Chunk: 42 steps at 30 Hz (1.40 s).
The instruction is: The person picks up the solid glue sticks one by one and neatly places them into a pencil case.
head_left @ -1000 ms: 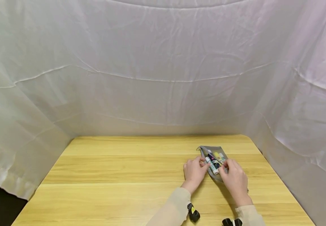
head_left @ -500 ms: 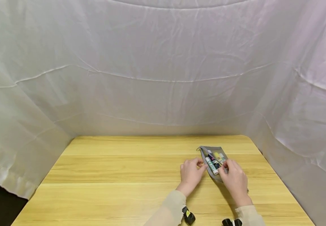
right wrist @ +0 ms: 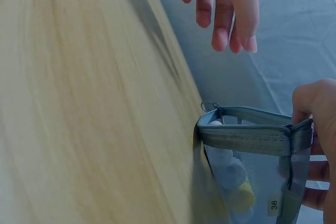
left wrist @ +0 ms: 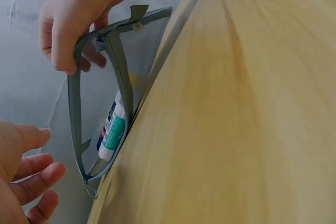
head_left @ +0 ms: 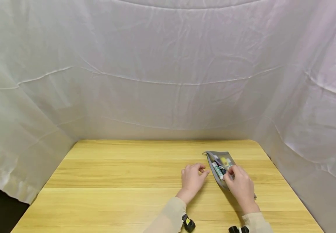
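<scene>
A grey mesh zip pouch (head_left: 218,153) lies on the right part of the table with its mouth spread apart. My right hand (head_left: 240,187) pinches the pouch's rim between thumb and fingers; the right wrist view shows this hand (right wrist: 320,116) at the pouch's corner. Inside lies a white glue stick (left wrist: 113,135) with a green label, beside a dark tube (head_left: 222,169). A yellow item (head_left: 224,160) shows blurred through the mesh. Just left of the pouch, my left hand (head_left: 191,178) hovers with loosely bent fingers, holding nothing and apart from the pouch.
The wooden table (head_left: 121,174) extends widely to the left of both hands. Pale curtains (head_left: 168,106) hang around its back and sides. A small metal ring (right wrist: 209,106) sits at the pouch's far corner.
My left hand has let go of the pouch's left rim and drawn away to the left. The right hand stays at its rim almost unmoved.
</scene>
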Each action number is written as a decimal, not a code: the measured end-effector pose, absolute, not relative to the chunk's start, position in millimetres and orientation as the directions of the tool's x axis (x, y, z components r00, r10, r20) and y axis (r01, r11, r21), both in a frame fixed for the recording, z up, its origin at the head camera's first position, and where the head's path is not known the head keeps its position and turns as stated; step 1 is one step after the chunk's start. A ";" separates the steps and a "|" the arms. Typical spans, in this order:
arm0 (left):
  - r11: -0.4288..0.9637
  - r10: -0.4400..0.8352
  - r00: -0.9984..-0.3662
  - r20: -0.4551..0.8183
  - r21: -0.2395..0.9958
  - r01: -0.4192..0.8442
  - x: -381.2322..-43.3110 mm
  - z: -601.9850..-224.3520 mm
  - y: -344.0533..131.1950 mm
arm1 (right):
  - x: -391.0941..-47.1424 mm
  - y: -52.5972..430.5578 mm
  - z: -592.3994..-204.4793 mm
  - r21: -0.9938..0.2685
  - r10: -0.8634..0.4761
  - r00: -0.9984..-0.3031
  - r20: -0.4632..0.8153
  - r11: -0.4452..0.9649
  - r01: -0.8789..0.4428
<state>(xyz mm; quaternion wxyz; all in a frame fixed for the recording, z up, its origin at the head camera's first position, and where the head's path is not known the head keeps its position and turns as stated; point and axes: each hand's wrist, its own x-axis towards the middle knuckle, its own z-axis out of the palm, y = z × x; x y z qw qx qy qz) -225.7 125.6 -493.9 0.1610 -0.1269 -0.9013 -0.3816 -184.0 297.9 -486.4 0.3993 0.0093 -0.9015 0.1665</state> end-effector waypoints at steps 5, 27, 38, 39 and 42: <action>0.680 0.110 -0.918 0.381 0.645 0.349 -225.8 -493.7 119.7 | -184.4 297.5 -487.2 -0.291 0.111 -0.704 0.702 0.946 -0.140; 0.707 0.126 -0.908 0.399 0.606 0.364 -224.9 -487.9 84.6 | -183.5 294.4 -488.5 -0.241 0.036 -0.804 0.593 0.961 -0.135; 0.728 0.117 -0.894 0.431 0.575 0.373 -226.2 -490.3 64.8 | -181.3 292.9 -490.8 -0.234 0.032 -0.856 0.515 0.967 -0.104; 0.732 0.118 -0.895 0.430 0.572 0.371 -226.2 -490.2 63.1 | -181.2 292.9 -491.0 -0.230 0.029 -0.857 0.514 0.967 -0.105; 0.730 0.121 -0.895 0.429 0.572 0.374 -226.5 -490.1 58.5 | -181.1 292.9 -491.7 -0.223 0.024 -0.864 0.503 0.969 -0.103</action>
